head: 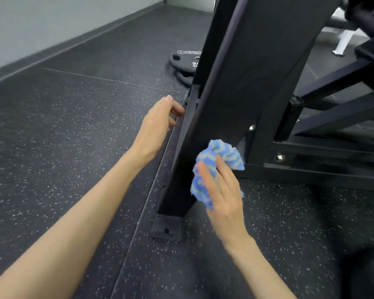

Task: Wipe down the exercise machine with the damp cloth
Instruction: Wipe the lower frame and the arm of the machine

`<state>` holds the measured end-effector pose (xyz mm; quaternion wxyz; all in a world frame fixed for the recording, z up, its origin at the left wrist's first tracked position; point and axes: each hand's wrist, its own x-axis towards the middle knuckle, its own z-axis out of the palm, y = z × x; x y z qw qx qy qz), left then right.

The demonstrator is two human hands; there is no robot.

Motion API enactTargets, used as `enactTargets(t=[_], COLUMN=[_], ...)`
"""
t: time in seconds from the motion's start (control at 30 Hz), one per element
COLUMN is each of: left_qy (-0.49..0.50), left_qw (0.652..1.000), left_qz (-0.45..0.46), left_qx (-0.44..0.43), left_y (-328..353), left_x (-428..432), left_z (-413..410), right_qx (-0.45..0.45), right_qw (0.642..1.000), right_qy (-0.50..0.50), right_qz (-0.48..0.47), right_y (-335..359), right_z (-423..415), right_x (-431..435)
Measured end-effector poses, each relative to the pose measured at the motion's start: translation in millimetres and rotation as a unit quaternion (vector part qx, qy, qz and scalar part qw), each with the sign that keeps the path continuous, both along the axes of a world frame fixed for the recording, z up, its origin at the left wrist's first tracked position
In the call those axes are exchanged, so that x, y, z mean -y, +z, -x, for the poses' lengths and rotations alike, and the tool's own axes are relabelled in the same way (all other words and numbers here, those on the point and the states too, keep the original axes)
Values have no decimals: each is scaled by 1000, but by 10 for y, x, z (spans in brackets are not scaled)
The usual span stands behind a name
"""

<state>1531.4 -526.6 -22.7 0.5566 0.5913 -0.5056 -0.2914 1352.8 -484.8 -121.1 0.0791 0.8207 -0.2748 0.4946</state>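
Low in the centre of the frame, the right hand point(221, 190) presses a bunched blue-and-grey cloth point(214, 160) against the slanted black upright of the exercise machine point(242, 87), fingers nearly straight over the fabric, thumb hidden behind it. Up and to the left, the left hand point(158, 124) holds nothing, its fingers loosely curled at the upright's edge. Stacked black weight plates point(185, 65) lie behind the upright, upper centre; their white lettering is too blurred to read beyond a "2". The speckled rubber floor point(63, 137) meets a grey wall point(30, 24) at upper left.
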Motion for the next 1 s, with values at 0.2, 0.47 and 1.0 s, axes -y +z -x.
enactTargets(t=[0.2, 0.47, 1.0], left_qy=[53, 64, 59], left_qw=[998, 996, 993], left_qz=[-6, 2, -13], left_qx=[-34, -69, -102], left_y=[17, 24, 450], left_x=[4, 52, 90], left_z=[-185, -83, -63], right_qx=[-357, -343, -420], right_qw=[922, 901, 867], right_qy=[-21, 22, 42], right_qz=[151, 263, 264], right_y=[93, 596, 574], right_z=[168, 142, 29], right_x=[262, 533, 475])
